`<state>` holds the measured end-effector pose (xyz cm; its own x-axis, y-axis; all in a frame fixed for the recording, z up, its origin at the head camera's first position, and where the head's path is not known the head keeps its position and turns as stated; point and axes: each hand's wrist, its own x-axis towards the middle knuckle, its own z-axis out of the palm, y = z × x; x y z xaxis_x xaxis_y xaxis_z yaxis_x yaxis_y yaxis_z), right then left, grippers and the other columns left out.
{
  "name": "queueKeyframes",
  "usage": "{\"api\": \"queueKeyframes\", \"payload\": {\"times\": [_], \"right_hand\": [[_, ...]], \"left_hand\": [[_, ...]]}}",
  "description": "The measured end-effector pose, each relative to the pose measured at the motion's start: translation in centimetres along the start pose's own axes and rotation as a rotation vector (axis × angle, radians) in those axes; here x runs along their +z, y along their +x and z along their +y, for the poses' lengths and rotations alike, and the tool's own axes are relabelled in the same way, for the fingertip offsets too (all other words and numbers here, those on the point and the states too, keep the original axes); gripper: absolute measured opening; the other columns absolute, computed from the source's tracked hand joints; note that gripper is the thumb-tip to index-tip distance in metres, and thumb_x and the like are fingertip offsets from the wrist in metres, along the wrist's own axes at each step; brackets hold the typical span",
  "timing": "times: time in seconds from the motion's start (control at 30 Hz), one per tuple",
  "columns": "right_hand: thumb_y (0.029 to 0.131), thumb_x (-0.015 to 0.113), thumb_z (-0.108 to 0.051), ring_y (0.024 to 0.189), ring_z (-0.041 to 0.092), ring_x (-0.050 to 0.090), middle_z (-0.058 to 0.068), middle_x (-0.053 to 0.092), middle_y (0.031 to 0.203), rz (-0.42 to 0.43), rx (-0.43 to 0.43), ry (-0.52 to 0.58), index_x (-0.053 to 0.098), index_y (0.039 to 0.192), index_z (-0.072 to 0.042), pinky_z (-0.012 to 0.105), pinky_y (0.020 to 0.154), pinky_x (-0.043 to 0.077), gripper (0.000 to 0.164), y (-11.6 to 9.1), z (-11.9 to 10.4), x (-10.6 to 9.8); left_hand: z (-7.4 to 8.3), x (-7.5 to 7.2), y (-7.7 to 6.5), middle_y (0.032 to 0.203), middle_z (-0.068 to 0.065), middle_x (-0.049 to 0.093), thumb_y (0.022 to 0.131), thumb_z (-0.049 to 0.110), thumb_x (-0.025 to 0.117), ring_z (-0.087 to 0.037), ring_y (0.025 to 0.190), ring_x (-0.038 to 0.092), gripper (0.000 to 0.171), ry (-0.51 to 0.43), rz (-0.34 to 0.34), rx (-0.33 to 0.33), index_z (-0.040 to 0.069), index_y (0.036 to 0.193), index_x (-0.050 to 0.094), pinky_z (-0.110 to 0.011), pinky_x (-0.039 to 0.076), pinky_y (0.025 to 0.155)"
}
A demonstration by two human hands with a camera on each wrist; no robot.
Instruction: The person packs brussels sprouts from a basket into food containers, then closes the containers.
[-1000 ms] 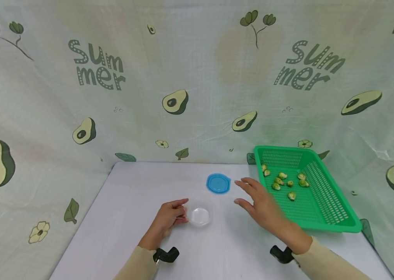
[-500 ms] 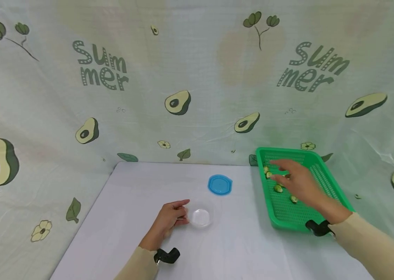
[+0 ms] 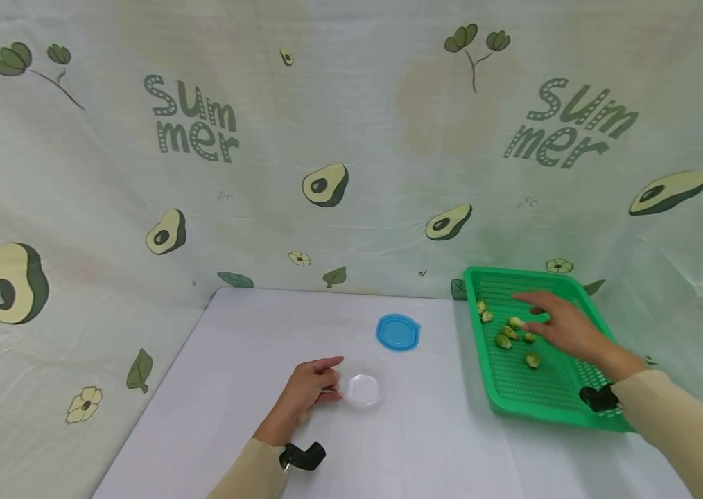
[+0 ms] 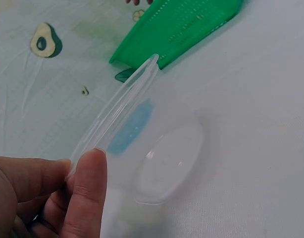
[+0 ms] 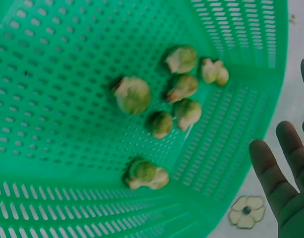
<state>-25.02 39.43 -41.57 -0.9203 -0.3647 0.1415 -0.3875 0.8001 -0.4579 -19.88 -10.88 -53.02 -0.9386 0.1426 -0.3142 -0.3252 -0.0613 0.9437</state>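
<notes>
My left hand (image 3: 313, 389) pinches the near-left rim of a clear round plastic tub (image 3: 364, 389) on the white table. In the left wrist view, thumb and fingers grip the rim of the tub (image 4: 168, 163), and blue shows through its wall. My right hand (image 3: 566, 327) hovers over the green plastic basket (image 3: 487, 378), fingers spread with nothing between them. Several Brussels sprouts (image 3: 532, 360) lie loose on the basket's floor. The right wrist view shows the sprouts (image 5: 133, 95) from above, with the right fingers (image 5: 271, 166) beyond the basket's rim.
A blue lid (image 3: 398, 333) lies flat on the table (image 3: 264, 339) behind the tub, left of the basket. A printed avocado curtain (image 3: 376, 138) hangs behind the table and along its sides.
My right hand has moved rightward from beside the blue lid to over the green basket. My left hand stays on the tub's rim. The whole head view has shifted slightly.
</notes>
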Motion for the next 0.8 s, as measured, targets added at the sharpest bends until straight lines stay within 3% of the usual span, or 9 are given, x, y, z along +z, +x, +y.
{"api": "queueKeyframes", "payload": {"times": [0.27, 0.53, 0.8], "right_hand": [[0.098, 0.075, -0.011, 0.119, 0.059, 0.06, 0.035, 0.044, 0.152, -0.042, 0.018, 0.036, 0.046, 0.154, 0.001, 0.063, 0.083, 0.06, 0.064, -0.5, 2.9, 0.3], [0.096, 0.077, -0.011, 0.12, 0.06, 0.058, 0.038, 0.044, 0.149, -0.078, 0.032, 0.025, 0.05, 0.15, 0.003, 0.07, 0.089, 0.055, 0.062, -0.8, 4.1, 0.6], [0.095, 0.077, -0.009, 0.119, 0.06, 0.059, 0.041, 0.045, 0.148, -0.145, 0.068, 0.058, 0.052, 0.148, 0.005, 0.066, 0.087, 0.058, 0.06, -1.1, 4.9, 1.2]], "left_hand": [[0.1, 0.2, -0.3, 0.091, -0.003, 0.06, 0.099, -0.003, 0.065, -0.012, 0.076, 0.064, 0.046, -0.002, 0.018, 0.001, -0.003, 0.145, 0.061, -0.027, 0.066, 0.069], [0.2, 0.2, -0.3, 0.091, -0.002, 0.06, 0.099, -0.003, 0.066, -0.012, 0.078, 0.063, 0.047, -0.011, 0.018, 0.006, -0.003, 0.146, 0.06, -0.027, 0.065, 0.07], [0.1, 0.3, -0.3, 0.092, -0.003, 0.06, 0.1, -0.003, 0.066, -0.013, 0.077, 0.063, 0.047, -0.005, 0.032, -0.001, -0.002, 0.146, 0.06, -0.027, 0.065, 0.069]]}}
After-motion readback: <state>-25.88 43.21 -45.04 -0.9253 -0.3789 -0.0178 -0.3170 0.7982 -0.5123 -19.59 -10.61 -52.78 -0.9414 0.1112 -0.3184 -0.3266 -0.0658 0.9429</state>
